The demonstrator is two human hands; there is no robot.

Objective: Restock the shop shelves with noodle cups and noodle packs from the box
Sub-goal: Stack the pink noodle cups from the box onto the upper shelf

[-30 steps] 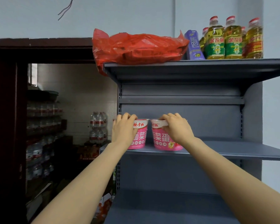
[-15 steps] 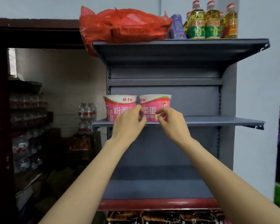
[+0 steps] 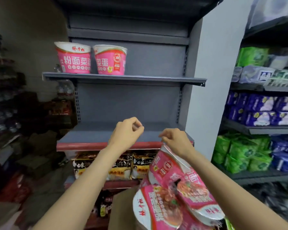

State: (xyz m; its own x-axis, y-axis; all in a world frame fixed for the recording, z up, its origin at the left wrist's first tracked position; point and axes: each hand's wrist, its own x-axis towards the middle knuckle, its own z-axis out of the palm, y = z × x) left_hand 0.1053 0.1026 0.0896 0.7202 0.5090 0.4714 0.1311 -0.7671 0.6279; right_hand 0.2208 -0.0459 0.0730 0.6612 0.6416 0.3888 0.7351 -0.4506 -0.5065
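Cups of noodles, pink with white rims, sit in two places. Two noodle cups stand upright on the upper grey shelf [image 3: 140, 79]: the left cup [image 3: 74, 58] and the right cup [image 3: 110, 60], side by side and touching near their rims, at the shelf's left end. Both are well above and apart from either hand. Lower right, more pink cups [image 3: 176, 188] lie tilted in a heap over a brown box [image 3: 121, 211]; at least three lids show, blurred, so the exact count cannot be told.

The left hand [image 3: 125, 134] hangs in front of the bare middle shelf [image 3: 93, 135], fingers loosely curled, holding nothing. The right hand [image 3: 176, 140] is just above the top rim of the highest tilted cup, fingers curled downward close to that rim; whether they pinch it or only hover cannot be told. Both forearms reach up from the bottom edge, and the right forearm crosses over the heap of cups, hiding part of it.

Below the middle shelf's red front strip [image 3: 83, 146], a row of noodle packs [image 3: 140, 165] in dark and orange wrappers fills the next level; about three packs show between the arms.

To the right, a separate rack [image 3: 256, 130] holds green packages [image 3: 239, 153] and purple-blue packages [image 3: 263, 110] in several rows. To the left, dim shelves carry bottles [image 3: 65, 88], too dark to count.
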